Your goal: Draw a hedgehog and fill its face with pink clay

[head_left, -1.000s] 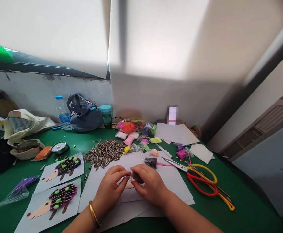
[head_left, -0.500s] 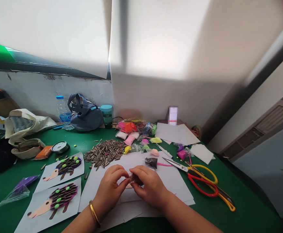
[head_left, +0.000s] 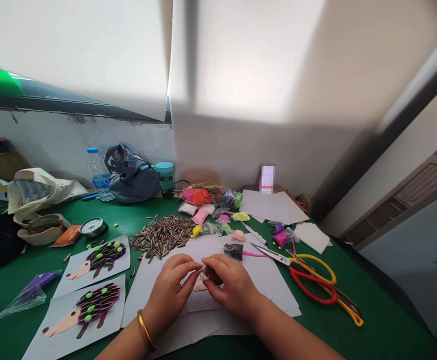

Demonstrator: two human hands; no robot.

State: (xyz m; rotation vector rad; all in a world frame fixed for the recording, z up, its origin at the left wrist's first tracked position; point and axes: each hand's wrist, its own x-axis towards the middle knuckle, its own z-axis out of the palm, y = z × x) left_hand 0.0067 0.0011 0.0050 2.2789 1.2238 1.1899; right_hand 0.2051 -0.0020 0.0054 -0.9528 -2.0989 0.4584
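Over a stack of white paper (head_left: 263, 300), my right hand (head_left: 233, 285) is wrapped round a small clear bag of dark brown clay (head_left: 214, 276). Thumb and forefinger of my left hand (head_left: 175, 282) are pinched together at the bag's open end; whatever lies between the fingertips is too small to name. A peach clay shape (head_left: 199, 286) shows on the paper beneath, partly hidden by my fingers. Behind my hands lie a pile of striped sunflower seeds (head_left: 166, 232) and a dark clay bag (head_left: 233, 251). Two finished hedgehog pictures (head_left: 81, 312) rest at the left.
Scissors with yellow and red handles (head_left: 316, 280) lie at the right. Colourful clay packets (head_left: 199, 197), a teal-lidded jar (head_left: 165, 180), a blue bag (head_left: 132, 177) and a water bottle (head_left: 98, 170) stand along the wall. A purple clay bag (head_left: 34, 292) lies far left.
My left fingertips have moved slightly up and the gap between my hands is a little wider. More of the peach shape shows below them.
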